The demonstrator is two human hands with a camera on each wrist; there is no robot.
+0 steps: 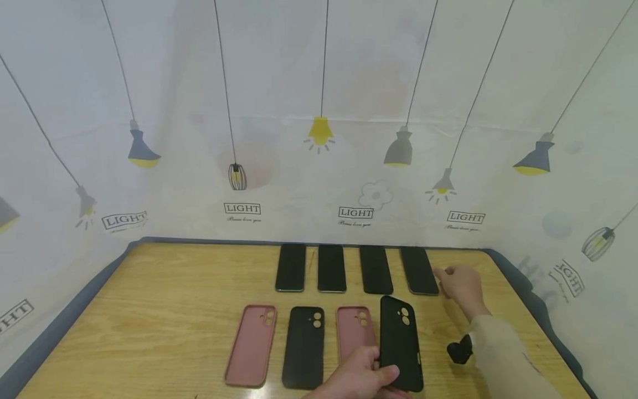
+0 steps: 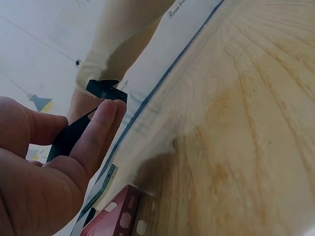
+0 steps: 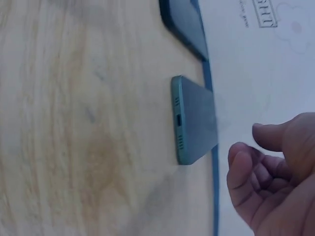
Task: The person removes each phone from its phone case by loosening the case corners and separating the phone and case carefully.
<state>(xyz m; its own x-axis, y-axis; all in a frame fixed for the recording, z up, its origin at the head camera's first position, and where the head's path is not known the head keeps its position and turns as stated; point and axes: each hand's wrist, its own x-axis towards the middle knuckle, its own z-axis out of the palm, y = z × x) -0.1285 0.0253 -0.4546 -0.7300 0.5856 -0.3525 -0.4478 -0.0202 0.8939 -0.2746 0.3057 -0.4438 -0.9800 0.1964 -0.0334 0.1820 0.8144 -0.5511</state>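
My left hand (image 1: 355,372) grips the lower end of a black phone case (image 1: 401,341), raised and tilted at the right end of the row of cases; in the left wrist view, thumb and fingers pinch the case (image 2: 69,140). My right hand (image 1: 463,285) is beside the right edge of the rightmost phone (image 1: 420,270). In the right wrist view its fingers (image 3: 241,169) are loosely bent, thumb apart, with nothing between them. That phone (image 3: 197,120) lies flat, its port end showing. Whether a fingertip touches it, I cannot tell.
Left of that phone lie three more dark phones, one of them second from right (image 1: 376,270). Two pink cases, one at the far left (image 1: 251,346) and one partly behind my left hand (image 1: 355,330), flank a flat black case (image 1: 304,348). A printed cloth (image 1: 299,183) surrounds the wooden table (image 1: 149,327).
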